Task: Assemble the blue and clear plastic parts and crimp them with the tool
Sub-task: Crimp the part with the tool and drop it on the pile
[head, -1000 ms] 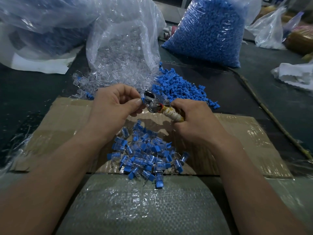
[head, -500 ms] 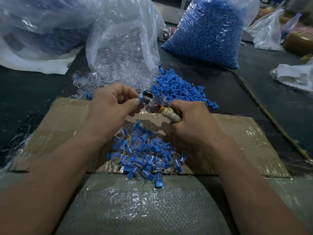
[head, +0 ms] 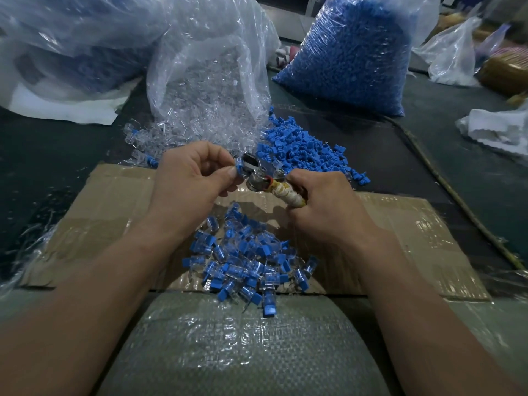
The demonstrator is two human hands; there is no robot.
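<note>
My left hand pinches a small blue and clear plastic part between thumb and forefinger, held against the metal jaws of the crimp tool. My right hand grips the tool's yellow-white wrapped handle. Below both hands a pile of assembled blue-and-clear parts lies on the cardboard sheet. A loose heap of blue parts sits just beyond the tool. Clear parts spill from an open transparent bag behind my left hand.
A large bag full of blue parts stands at the back right. More plastic bags fill the back left. A thin stick lies along the dark mat at right. White crumpled material sits at far right. A woven sack covers the near edge.
Both hands stay almost in place, the left hand still holding the part at the tool's jaws. The view shifted slightly.
</note>
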